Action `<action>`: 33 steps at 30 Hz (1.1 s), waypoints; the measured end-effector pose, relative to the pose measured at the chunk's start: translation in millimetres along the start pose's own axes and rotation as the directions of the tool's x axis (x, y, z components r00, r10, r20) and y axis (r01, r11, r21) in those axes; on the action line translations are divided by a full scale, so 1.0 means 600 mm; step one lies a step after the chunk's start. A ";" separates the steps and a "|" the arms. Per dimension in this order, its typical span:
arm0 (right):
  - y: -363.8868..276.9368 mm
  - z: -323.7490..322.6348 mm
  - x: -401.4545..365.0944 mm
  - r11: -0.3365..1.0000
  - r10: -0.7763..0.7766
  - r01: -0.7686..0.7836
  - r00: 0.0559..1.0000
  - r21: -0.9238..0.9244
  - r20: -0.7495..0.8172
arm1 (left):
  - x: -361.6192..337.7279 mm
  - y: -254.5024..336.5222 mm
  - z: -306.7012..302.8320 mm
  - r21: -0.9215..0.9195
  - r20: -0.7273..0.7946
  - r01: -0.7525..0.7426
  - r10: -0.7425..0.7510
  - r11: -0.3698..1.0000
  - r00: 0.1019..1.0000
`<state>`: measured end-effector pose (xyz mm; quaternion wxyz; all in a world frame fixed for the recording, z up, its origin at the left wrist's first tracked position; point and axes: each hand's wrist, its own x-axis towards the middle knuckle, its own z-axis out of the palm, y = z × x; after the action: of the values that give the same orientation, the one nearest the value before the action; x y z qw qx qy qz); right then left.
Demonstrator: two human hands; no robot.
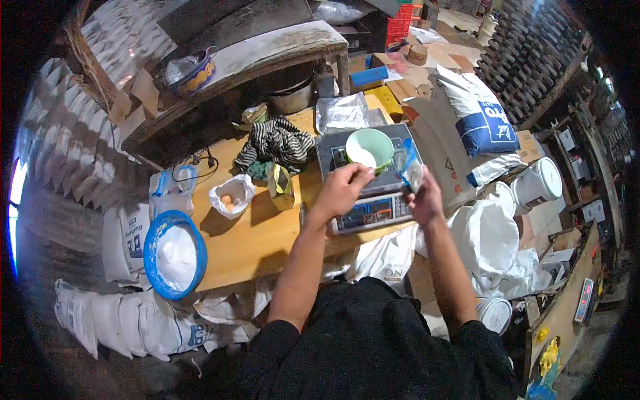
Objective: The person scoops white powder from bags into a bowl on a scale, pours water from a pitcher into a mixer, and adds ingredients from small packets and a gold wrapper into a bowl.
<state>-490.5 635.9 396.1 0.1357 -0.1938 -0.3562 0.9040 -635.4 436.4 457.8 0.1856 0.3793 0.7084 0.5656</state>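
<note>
A light green bowl (370,148) rests on the platform of a digital scale (371,213); something white lies inside it. My left hand (345,189) is at the bowl's near left edge, its fingers pressed together; whatever they hold, if anything, is too small to make out. On the bowl's right, my right hand (425,195) grips a small clear plastic bag (409,168) with a blue top. Left of the scale are a striped cloth (280,145), a yellow packet (281,187) and a white bag (231,196) with egg-like objects inside.
A blue basin (151,259) of white powder sits at the table's left end. Behind it stands a raised shelf (280,47). White buckets (537,181) and a large blue-and-white sack (481,115) are on the right. Filled sacks (133,324) lie at lower left.
</note>
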 end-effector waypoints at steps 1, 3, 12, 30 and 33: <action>-0.016 0.009 0.027 0.998 -0.048 0.046 0.998 -0.041 -0.039 | 0.007 -0.026 -0.020 -0.050 -0.029 0.009 -0.011 0.999 1.000; -0.044 0.033 0.071 0.954 -0.139 0.102 0.983 -0.282 -0.117 | 0.014 -0.045 -0.067 -0.065 -0.077 0.039 -0.044 0.997 0.996; -0.057 0.076 0.188 -0.100 -0.490 0.252 0.830 -0.962 0.268 | 0.058 -0.118 -0.128 -0.104 -0.203 0.035 -0.055 0.994 0.978; -0.058 0.146 0.125 -0.269 -0.474 0.363 0.757 -0.892 0.451 | 0.227 -0.156 0.075 0.464 -0.075 -0.169 0.228 0.869 0.971; -0.056 0.154 0.106 -0.303 -0.570 0.401 0.651 -0.864 0.502 | 0.214 -0.131 0.068 0.481 -0.148 -0.136 0.233 0.866 0.961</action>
<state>-584.5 629.5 465.4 0.3407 -0.1158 -0.9077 0.2158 -715.7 553.4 393.4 -0.0389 0.4198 0.7986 0.4295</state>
